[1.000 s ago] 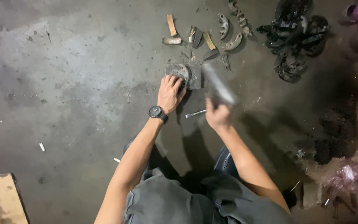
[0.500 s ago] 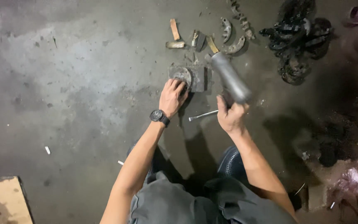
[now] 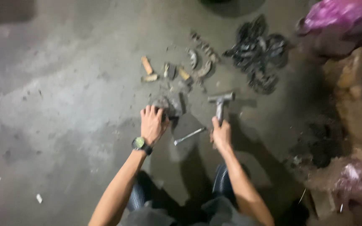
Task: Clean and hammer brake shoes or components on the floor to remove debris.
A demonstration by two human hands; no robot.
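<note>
Right hand (image 3: pixel 221 134) grasps the hammer (image 3: pixel 220 104), now upright, head level, no longer tilted as before. Left hand (image 3: pixel 152 124) presses on the grey metal part (image 3: pixel 169 104) mid-floor (image 3: pixel 63 104). A pink bag (image 3: pixel 336 14) sits top right, contents unclear.

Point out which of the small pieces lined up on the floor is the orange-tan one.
The leftmost piece, a short orange-tan block standing just above a paler scrap; the others to its right are grey or darker.

Left hand (image 3: pixel 153 124) presses grey metal part (image 3: pixel 168 104) on concrete floor (image 3: pixel 63 104); right hand (image 3: pixel 221 134) grips hammer (image 3: pixel 220 104).
</note>
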